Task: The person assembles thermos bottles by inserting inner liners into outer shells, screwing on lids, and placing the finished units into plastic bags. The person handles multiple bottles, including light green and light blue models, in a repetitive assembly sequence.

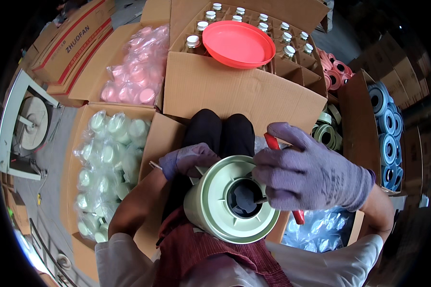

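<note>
A pale green plastic jug body (210, 226) is held in my lap, its round end facing up, with a ribbed ring around a dark centre (244, 198). My left hand (189, 159), in a grey-purple glove, is closed at the jug's handle on its far left side; the fingertips are partly hidden. In my gloved right hand (304, 170) is a red-handled tool (298, 216). Red parts stick out beyond both sides of the hand, and the tool's dark metal tip reaches the edge of the dark centre. My fingers hide the rest of the tool.
Ahead, a carton (234, 91) holds silver-capped bottles (288, 51) and a red round tray (237, 43). Bagged green caps (107, 153) fill a box at left, bagged pink ones (134, 71) behind. Blue rings (388, 124) stand at right; bagged blue pieces (316, 229) lie near my right arm.
</note>
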A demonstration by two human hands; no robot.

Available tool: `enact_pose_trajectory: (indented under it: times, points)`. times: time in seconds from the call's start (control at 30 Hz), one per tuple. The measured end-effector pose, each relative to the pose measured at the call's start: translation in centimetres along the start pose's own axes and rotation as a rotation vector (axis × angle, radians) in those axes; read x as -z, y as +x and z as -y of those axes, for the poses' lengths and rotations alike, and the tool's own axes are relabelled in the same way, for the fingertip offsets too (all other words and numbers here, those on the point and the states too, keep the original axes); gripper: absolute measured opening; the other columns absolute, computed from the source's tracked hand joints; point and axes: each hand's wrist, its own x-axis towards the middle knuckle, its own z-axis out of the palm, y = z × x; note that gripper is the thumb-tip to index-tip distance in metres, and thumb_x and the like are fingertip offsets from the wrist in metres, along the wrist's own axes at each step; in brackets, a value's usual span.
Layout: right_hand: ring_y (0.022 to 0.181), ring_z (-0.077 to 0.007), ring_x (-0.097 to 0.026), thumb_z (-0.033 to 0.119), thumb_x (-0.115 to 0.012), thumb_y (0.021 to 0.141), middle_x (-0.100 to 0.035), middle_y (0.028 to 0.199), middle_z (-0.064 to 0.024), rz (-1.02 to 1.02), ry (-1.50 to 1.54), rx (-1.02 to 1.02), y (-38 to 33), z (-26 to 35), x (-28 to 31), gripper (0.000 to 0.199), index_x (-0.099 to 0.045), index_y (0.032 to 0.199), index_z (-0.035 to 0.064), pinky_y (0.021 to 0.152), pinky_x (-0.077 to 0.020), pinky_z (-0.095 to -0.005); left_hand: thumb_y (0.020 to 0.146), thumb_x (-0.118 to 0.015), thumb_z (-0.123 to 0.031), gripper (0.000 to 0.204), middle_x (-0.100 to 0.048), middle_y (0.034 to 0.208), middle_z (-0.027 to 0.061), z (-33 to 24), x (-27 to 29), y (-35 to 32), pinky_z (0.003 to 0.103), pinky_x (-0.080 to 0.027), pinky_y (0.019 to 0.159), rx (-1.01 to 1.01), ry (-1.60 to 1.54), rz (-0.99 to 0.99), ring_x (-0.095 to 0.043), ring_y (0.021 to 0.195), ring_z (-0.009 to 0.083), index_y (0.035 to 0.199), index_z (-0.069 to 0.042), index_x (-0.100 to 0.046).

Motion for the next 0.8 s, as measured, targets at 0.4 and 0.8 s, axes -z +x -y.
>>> enact_pose_trajectory:
  times: [0.4,0.8]
  points:
    - [0.123,-0.0311,-0.044,0.05,-0.054,0.087,-0.043,0.133,-0.0106,0.127,-0.977,0.572,-0.5,4.5,1.2,0.057,-0.041,0.128,0.0129,0.096,-0.0337,-0.0366,0.086,-0.071,-0.028,0.028,-0.061,0.074,-0.0029,6.3,-1.3,9.9,0.022,-0.041,0.053,-0.665,0.426,0.372,-0.052,0.064,0.0035,0.09,0.0,-0.071]
    - [0.058,-0.0271,-0.059,0.03,-0.065,0.091,-0.052,0.074,-0.0127,-0.194,0.788,-0.445,0.5,1.5,-9.5,0.03,-0.054,0.092,0.0024,0.048,-0.0443,-0.0385,0.09,-0.055,-0.015,0.016,-0.059,0.076,0.0149,6.5,-3.9,-4.6,0.038,-0.048,0.059,-0.248,0.67,-0.48,-0.061,0.067,0.0304,0.098,-0.002,-0.054]
